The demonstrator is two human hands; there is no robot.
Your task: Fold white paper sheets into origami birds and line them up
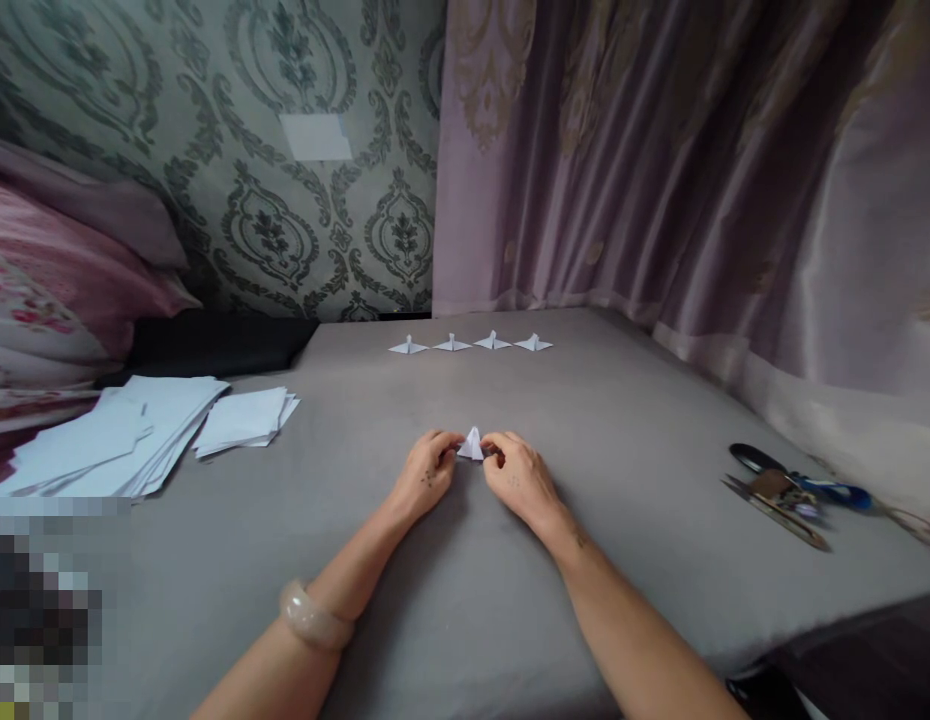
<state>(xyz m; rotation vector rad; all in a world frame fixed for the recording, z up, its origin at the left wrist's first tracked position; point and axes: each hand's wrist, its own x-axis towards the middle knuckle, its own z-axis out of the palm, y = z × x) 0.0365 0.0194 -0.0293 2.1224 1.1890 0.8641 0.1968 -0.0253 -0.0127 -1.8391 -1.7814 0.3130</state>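
A small folded white paper figure (472,444) stands upright on the grey cloth, pinched between both hands. My left hand (429,470) has its fingertips closed on the figure's left side. On the other side my right hand (519,474) grips it with thumb and curled index finger. Parts of the figure's lower edges are hidden behind the fingers. Farther back, a row of several folded paper cranes (493,341) lies with wings spread flat and a raised middle.
Large white paper sheets (120,435) are piled at the left, with a stack of smaller white squares (244,418) beside them. Snips (776,512) and a blue-handled tool (832,490) lie at the right. Behind the grey table (405,395) hangs a purple curtain (585,200).
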